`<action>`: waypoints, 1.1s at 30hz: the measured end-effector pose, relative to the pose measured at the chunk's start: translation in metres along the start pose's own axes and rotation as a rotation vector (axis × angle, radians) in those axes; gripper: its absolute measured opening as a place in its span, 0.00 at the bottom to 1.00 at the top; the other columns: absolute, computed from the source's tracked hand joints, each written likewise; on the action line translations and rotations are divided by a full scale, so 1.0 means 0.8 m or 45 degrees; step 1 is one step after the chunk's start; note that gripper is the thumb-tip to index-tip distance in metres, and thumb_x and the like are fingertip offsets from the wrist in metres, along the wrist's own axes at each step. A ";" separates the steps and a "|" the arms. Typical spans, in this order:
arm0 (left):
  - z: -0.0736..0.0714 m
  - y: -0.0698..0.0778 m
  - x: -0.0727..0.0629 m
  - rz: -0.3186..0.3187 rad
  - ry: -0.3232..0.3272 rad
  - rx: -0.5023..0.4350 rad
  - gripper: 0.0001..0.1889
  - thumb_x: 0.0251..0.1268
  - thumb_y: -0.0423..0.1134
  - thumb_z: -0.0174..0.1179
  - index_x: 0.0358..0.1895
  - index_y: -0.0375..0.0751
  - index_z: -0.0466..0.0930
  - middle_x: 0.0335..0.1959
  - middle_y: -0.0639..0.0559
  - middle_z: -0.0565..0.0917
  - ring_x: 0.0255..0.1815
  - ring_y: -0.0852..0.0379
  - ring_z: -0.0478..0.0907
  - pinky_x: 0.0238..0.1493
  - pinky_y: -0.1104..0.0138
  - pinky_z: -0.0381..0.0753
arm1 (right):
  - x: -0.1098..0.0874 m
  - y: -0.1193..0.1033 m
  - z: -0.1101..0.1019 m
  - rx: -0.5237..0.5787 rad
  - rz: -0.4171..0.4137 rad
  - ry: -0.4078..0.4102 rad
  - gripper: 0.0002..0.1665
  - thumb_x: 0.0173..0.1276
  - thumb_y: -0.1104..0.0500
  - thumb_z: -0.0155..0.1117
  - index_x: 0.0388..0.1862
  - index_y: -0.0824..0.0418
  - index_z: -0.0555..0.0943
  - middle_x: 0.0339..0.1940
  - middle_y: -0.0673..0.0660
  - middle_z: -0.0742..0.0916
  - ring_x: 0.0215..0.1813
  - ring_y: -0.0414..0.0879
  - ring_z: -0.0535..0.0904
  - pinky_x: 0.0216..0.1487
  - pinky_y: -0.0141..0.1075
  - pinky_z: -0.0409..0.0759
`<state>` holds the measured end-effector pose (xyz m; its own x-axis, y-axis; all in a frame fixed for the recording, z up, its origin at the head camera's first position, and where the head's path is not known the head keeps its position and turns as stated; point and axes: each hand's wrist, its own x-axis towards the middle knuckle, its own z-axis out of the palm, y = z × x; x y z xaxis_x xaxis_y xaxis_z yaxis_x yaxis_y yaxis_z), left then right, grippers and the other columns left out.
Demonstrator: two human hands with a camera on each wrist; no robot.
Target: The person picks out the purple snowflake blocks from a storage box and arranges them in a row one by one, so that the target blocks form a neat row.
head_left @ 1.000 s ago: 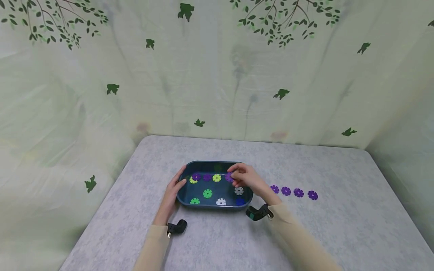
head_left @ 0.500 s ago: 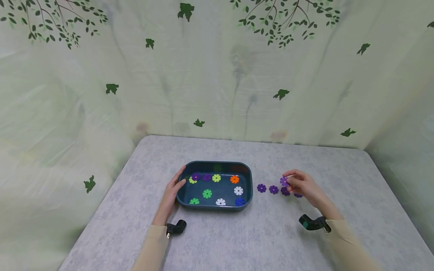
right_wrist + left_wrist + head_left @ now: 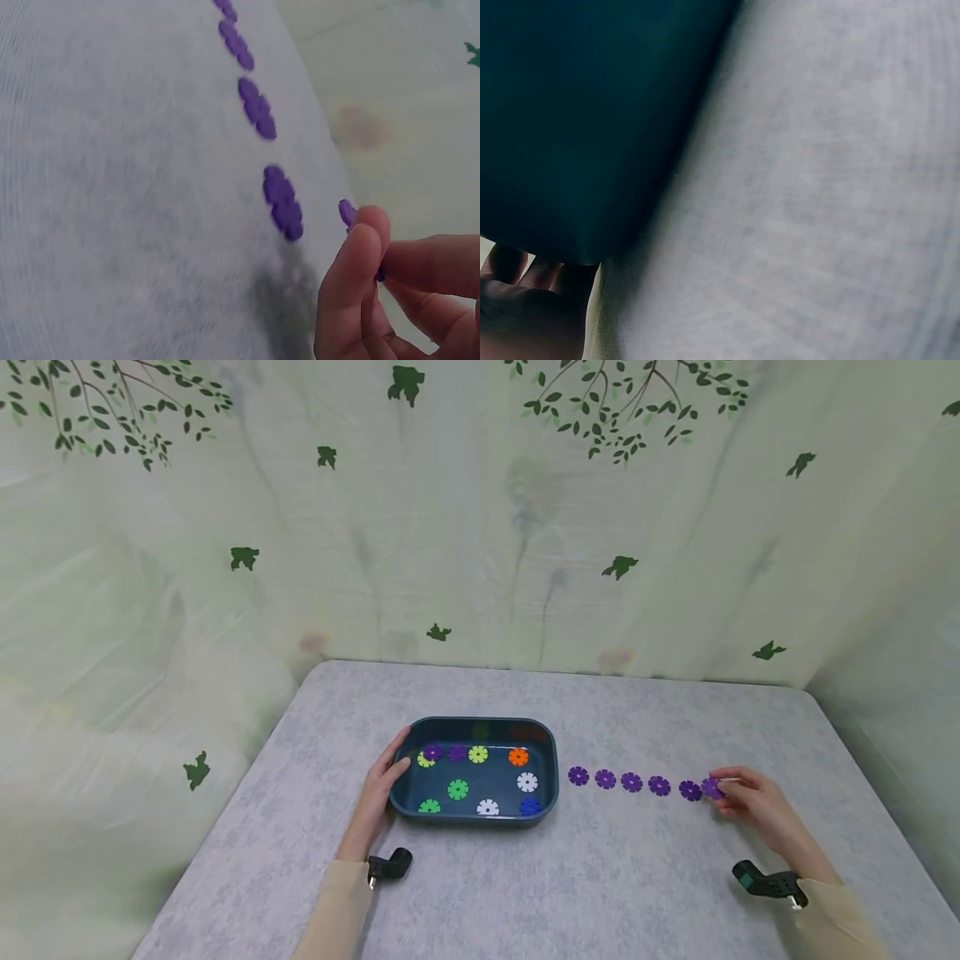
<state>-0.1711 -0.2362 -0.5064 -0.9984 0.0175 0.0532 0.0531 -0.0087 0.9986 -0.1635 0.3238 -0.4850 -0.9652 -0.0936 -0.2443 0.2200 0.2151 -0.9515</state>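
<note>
- While the left hand [image 3: 375,792] held the tray [image 3: 472,818] by its left end, thumb at the rim and fingers outside the wall, the right hand [image 3: 767,812] had travelled along the table [image 3: 525,893] away from it.
- Half a second earlier the purple piece [image 3: 712,789] was above the middle of the row; now it was at the right end, just beside the last one, pinched between thumb and fingers. Whether it touched the tabletop could not be told.
- Five purple flowers [image 3: 632,782] made up that row, running rightward from near the tray; the shift suggested a sixth was being added.
- Two purple discs [image 3: 457,752] lay inside the tray among other colours, so the purple supply looked not yet used up.
</note>
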 end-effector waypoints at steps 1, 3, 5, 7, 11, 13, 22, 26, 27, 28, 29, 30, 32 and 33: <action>0.000 0.000 0.000 -0.002 0.000 0.002 0.26 0.76 0.37 0.47 0.74 0.52 0.59 0.74 0.56 0.57 0.74 0.58 0.47 0.72 0.55 0.43 | -0.001 0.002 -0.001 -0.038 0.003 0.017 0.18 0.76 0.63 0.49 0.57 0.76 0.69 0.34 0.53 0.80 0.30 0.41 0.78 0.34 0.33 0.81; 0.000 0.000 0.000 -0.007 0.001 0.006 0.26 0.76 0.37 0.47 0.74 0.52 0.59 0.74 0.57 0.57 0.74 0.59 0.47 0.72 0.55 0.43 | -0.002 0.006 -0.001 -0.129 -0.001 0.053 0.21 0.76 0.64 0.47 0.59 0.80 0.66 0.34 0.55 0.80 0.30 0.41 0.79 0.34 0.33 0.82; 0.000 0.000 0.000 -0.017 0.004 0.006 0.26 0.76 0.37 0.47 0.74 0.52 0.59 0.74 0.57 0.57 0.74 0.59 0.47 0.72 0.56 0.42 | -0.002 0.008 -0.001 -0.223 -0.008 0.081 0.22 0.75 0.65 0.46 0.59 0.82 0.64 0.35 0.58 0.80 0.30 0.41 0.79 0.33 0.34 0.82; 0.000 -0.001 0.000 -0.027 0.003 -0.004 0.26 0.76 0.37 0.47 0.74 0.52 0.59 0.74 0.57 0.57 0.74 0.59 0.47 0.72 0.56 0.42 | -0.002 0.009 0.000 -0.307 -0.006 0.114 0.21 0.75 0.66 0.45 0.58 0.82 0.65 0.36 0.60 0.80 0.29 0.41 0.80 0.32 0.34 0.82; -0.001 -0.003 0.001 -0.034 -0.003 -0.027 0.26 0.76 0.37 0.47 0.74 0.52 0.58 0.75 0.56 0.56 0.75 0.59 0.45 0.72 0.56 0.40 | -0.002 0.006 0.003 -0.424 0.022 0.167 0.20 0.75 0.65 0.44 0.58 0.79 0.66 0.38 0.64 0.79 0.29 0.43 0.79 0.31 0.33 0.81; -0.001 -0.004 0.001 -0.037 -0.004 -0.028 0.26 0.76 0.37 0.46 0.75 0.52 0.58 0.75 0.56 0.55 0.75 0.59 0.45 0.72 0.56 0.40 | -0.001 0.001 0.007 -0.457 0.032 0.193 0.20 0.74 0.64 0.44 0.58 0.77 0.67 0.38 0.65 0.79 0.28 0.44 0.79 0.30 0.33 0.81; 0.001 -0.002 0.001 -0.025 0.027 0.014 0.26 0.75 0.39 0.48 0.74 0.53 0.60 0.74 0.57 0.58 0.74 0.59 0.48 0.72 0.56 0.43 | 0.017 -0.051 0.048 -0.296 -0.089 0.086 0.23 0.77 0.58 0.45 0.61 0.75 0.67 0.46 0.70 0.77 0.31 0.45 0.80 0.36 0.35 0.82; 0.002 -0.002 0.002 -0.031 0.034 0.004 0.26 0.75 0.39 0.50 0.74 0.52 0.60 0.74 0.56 0.57 0.74 0.57 0.48 0.72 0.54 0.44 | 0.027 -0.078 0.089 -0.179 -0.142 -0.034 0.24 0.77 0.57 0.48 0.62 0.74 0.67 0.48 0.70 0.76 0.36 0.47 0.80 0.39 0.35 0.82; 0.002 -0.002 0.002 -0.031 0.033 0.003 0.26 0.75 0.39 0.50 0.74 0.52 0.60 0.74 0.56 0.57 0.74 0.57 0.48 0.72 0.54 0.44 | 0.030 -0.083 0.101 -0.155 -0.156 -0.057 0.24 0.77 0.57 0.48 0.62 0.74 0.67 0.48 0.70 0.76 0.36 0.47 0.80 0.40 0.35 0.81; 0.002 -0.001 0.001 -0.032 0.032 0.006 0.26 0.75 0.40 0.50 0.74 0.52 0.60 0.74 0.56 0.57 0.74 0.57 0.47 0.72 0.54 0.43 | 0.032 -0.088 0.114 -0.130 -0.167 -0.081 0.24 0.77 0.57 0.49 0.61 0.74 0.67 0.48 0.70 0.76 0.36 0.47 0.79 0.41 0.34 0.81; 0.002 -0.001 0.001 -0.031 0.034 0.006 0.26 0.75 0.40 0.50 0.74 0.52 0.60 0.74 0.56 0.57 0.74 0.57 0.47 0.72 0.54 0.43 | 0.035 -0.093 0.128 -0.107 -0.178 -0.103 0.23 0.77 0.57 0.50 0.61 0.73 0.68 0.48 0.70 0.76 0.37 0.47 0.79 0.41 0.34 0.81; 0.002 -0.001 0.001 -0.033 0.037 0.004 0.26 0.75 0.40 0.50 0.74 0.52 0.60 0.74 0.56 0.57 0.74 0.57 0.48 0.72 0.54 0.43 | 0.037 -0.098 0.141 -0.084 -0.187 -0.123 0.23 0.77 0.57 0.50 0.60 0.73 0.69 0.48 0.69 0.76 0.37 0.46 0.79 0.41 0.34 0.81; 0.002 0.000 0.000 -0.034 0.040 0.006 0.26 0.75 0.40 0.49 0.74 0.53 0.60 0.74 0.57 0.58 0.74 0.58 0.48 0.72 0.54 0.43 | 0.042 -0.106 0.170 -0.030 -0.194 -0.161 0.22 0.76 0.57 0.51 0.59 0.73 0.70 0.49 0.69 0.76 0.36 0.46 0.79 0.41 0.33 0.81; 0.001 0.000 -0.001 -0.035 0.038 0.006 0.26 0.75 0.40 0.49 0.74 0.53 0.60 0.74 0.58 0.57 0.74 0.58 0.48 0.72 0.54 0.43 | 0.044 -0.110 0.185 0.000 -0.191 -0.178 0.22 0.76 0.57 0.52 0.59 0.72 0.70 0.49 0.69 0.77 0.36 0.46 0.79 0.41 0.33 0.81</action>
<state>-0.1704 -0.2351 -0.5061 -0.9996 -0.0126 0.0256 0.0256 -0.0036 0.9997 -0.1963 0.1578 -0.4375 -0.9581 -0.2587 -0.1232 0.0750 0.1885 -0.9792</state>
